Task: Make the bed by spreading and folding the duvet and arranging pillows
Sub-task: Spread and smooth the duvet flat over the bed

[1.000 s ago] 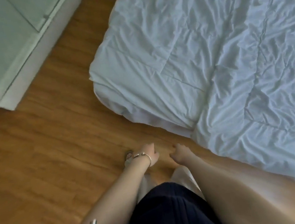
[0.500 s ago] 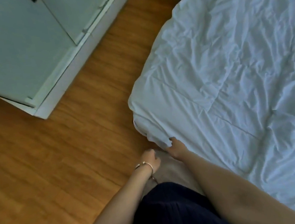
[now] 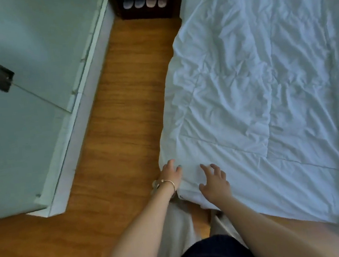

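Note:
A wrinkled white duvet (image 3: 256, 97) covers the bed on the right and hangs over its near corner. My left hand (image 3: 170, 175), with a bracelet at the wrist, touches the duvet's corner edge with relaxed fingers. My right hand (image 3: 214, 183) lies on top of the duvet just right of it, fingers spread and slightly bent, holding nothing. No pillow shows clearly; only a pale fold sits at the top right edge.
A strip of wooden floor (image 3: 121, 123) runs between the bed and a pale green cabinet (image 3: 23, 92) on the left. At the far end stands a dark shelf (image 3: 147, 14) with two pairs of slippers (image 3: 143, 1).
The view has swung up along the bed's side. Both hands rose from near the floor to the duvet's corner; the right hand's fingers opened and now lie on top.

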Demonstrator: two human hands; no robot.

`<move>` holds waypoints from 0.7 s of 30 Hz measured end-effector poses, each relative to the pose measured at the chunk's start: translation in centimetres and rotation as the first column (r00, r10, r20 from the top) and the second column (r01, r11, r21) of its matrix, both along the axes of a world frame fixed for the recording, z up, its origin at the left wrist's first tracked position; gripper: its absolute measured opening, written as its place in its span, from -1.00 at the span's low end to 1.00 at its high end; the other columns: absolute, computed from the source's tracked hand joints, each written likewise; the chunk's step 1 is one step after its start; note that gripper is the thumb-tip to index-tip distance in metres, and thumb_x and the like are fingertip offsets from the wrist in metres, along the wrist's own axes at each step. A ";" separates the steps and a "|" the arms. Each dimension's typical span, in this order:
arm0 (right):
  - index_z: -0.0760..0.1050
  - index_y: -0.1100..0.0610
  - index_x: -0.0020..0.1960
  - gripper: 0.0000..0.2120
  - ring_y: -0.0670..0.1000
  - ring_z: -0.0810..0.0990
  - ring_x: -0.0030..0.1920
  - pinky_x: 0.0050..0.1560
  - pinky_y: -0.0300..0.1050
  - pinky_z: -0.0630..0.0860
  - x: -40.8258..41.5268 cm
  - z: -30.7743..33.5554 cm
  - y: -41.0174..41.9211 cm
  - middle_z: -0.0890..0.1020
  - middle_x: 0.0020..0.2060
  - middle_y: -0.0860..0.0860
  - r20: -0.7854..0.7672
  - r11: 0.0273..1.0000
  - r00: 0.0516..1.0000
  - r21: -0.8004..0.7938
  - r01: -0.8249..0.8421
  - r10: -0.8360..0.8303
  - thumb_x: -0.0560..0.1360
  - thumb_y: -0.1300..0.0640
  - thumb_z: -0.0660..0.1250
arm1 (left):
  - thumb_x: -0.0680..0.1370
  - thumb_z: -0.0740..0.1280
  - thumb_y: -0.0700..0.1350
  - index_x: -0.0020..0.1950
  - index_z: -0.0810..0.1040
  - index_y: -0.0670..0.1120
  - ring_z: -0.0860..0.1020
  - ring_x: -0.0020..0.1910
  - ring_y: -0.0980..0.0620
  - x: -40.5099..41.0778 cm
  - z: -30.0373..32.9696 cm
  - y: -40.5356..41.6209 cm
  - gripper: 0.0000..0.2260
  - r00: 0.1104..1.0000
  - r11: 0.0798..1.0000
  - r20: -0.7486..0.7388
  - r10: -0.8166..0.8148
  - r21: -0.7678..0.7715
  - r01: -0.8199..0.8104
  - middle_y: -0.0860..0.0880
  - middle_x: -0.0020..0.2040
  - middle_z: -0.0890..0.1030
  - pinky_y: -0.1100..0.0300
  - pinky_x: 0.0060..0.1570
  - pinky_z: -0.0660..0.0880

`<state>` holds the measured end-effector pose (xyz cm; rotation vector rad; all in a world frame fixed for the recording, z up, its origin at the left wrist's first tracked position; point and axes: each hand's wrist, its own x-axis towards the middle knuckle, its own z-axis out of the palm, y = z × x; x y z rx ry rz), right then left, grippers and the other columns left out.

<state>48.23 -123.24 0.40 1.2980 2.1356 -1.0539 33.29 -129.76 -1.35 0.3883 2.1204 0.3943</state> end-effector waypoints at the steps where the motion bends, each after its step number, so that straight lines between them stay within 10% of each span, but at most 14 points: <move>1: 0.04 -0.11 0.55 -0.34 0.12 0.07 0.51 0.39 0.08 0.29 -1.0 -0.3 -0.1 0.04 0.54 0.02 0.022 0.999 0.999 0.017 0.044 -0.045 0.54 0.05 0.25 | 0.62 0.15 0.00 0.47 0.28 -0.06 0.45 0.27 -0.16 -1.8 -0.6 0.8 -0.58 1.000 1.000 0.010 -0.019 0.007 0.019 -0.14 0.35 0.43 -0.02 0.27 0.40; 8: -0.11 -0.21 0.55 -0.30 0.12 -0.18 0.56 0.46 0.30 0.02 -10.2 -3.6 -1.1 -0.15 0.57 -0.06 0.167 0.908 0.897 0.179 0.380 -0.408 0.55 -0.17 0.20 | 0.63 0.15 -0.04 0.49 0.26 -0.04 0.44 0.30 -0.14 -11.8 -6.9 5.6 -0.58 0.977 0.977 0.094 -0.191 0.110 0.180 -0.14 0.38 0.42 0.06 0.27 0.40; 21: -0.21 -0.29 0.52 -0.24 0.09 -0.29 0.54 0.47 0.31 -0.06 -13.5 -7.5 -1.8 -0.24 0.55 -0.08 0.252 0.855 0.823 0.264 0.447 -0.508 0.51 -0.27 0.21 | 0.39 0.48 0.13 0.56 -0.04 0.12 0.24 0.46 -0.04 -19.5 -15.3 12.3 -0.09 0.928 0.941 0.346 -0.139 0.338 0.015 -0.02 0.53 0.16 -0.03 0.42 0.25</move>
